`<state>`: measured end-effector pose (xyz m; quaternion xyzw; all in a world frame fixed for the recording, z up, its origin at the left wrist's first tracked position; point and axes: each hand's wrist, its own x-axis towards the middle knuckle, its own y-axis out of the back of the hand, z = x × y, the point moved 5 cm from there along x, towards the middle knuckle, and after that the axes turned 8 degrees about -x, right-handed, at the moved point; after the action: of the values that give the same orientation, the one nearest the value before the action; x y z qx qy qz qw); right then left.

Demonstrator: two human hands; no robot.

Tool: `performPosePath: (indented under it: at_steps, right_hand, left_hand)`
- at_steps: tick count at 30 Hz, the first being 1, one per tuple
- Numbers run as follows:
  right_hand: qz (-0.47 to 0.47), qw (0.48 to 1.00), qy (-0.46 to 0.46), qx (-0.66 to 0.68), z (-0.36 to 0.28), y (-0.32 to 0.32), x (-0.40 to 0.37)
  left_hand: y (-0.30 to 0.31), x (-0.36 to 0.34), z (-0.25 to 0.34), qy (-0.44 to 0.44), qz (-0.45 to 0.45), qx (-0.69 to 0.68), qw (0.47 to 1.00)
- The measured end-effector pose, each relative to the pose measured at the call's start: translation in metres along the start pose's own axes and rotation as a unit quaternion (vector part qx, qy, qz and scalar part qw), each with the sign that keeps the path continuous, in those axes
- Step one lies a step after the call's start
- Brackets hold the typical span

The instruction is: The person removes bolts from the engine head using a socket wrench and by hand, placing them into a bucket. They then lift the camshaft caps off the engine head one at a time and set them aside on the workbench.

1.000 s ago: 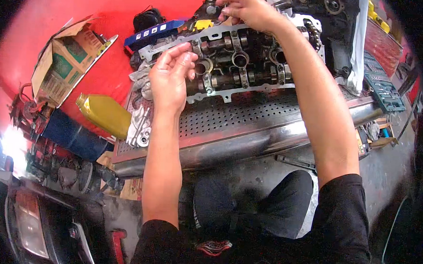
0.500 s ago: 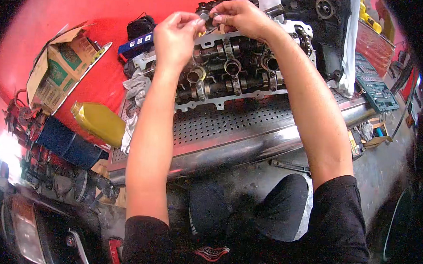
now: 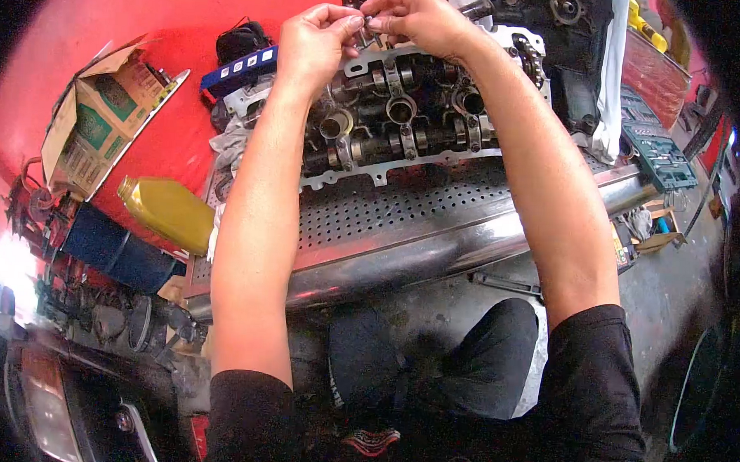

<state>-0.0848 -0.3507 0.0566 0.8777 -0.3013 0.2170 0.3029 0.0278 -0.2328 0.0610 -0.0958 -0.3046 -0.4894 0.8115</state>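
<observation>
My left hand (image 3: 316, 47) and my right hand (image 3: 420, 20) meet fingertip to fingertip above the far edge of an engine cylinder head (image 3: 380, 180). Both are pinched closed around something small and dark, too small to name. The cylinder head lies on a perforated metal bench (image 3: 362, 218), its camshafts and round tubes facing up. A blue box (image 3: 243, 72) sits just left of my left hand.
A yellow-green bottle (image 3: 166, 214) lies at the bench's left end, below a torn cardboard box (image 3: 106, 124). On the right are a white cloth (image 3: 612, 85), a dark engine part (image 3: 577, 75) and a green socket case (image 3: 666, 161). A drum (image 3: 117, 249) stands lower left.
My hands have come together, the left fingertips now touching the right ones. The view has shifted slightly.
</observation>
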Motion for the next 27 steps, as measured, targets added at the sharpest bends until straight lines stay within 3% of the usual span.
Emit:
performPosePath:
  at_steps: [11,20,27]
  right_hand:
    - [-0.015,0.999,-0.029,0.034,0.001,0.001,0.0]
    - [-0.023,0.999,-0.023,0.042,-0.004,0.0,-0.004]
    - [-0.024,0.999,-0.006,0.025,-0.002,0.0,-0.001]
  left_hand:
    - [0.0,0.002,-0.005,-0.044,-0.004,-0.027,0.999]
    - [0.006,0.008,-0.018,0.014,-0.039,-0.107,0.993]
    - [0.005,0.01,-0.019,-0.001,-0.033,-0.126,0.992]
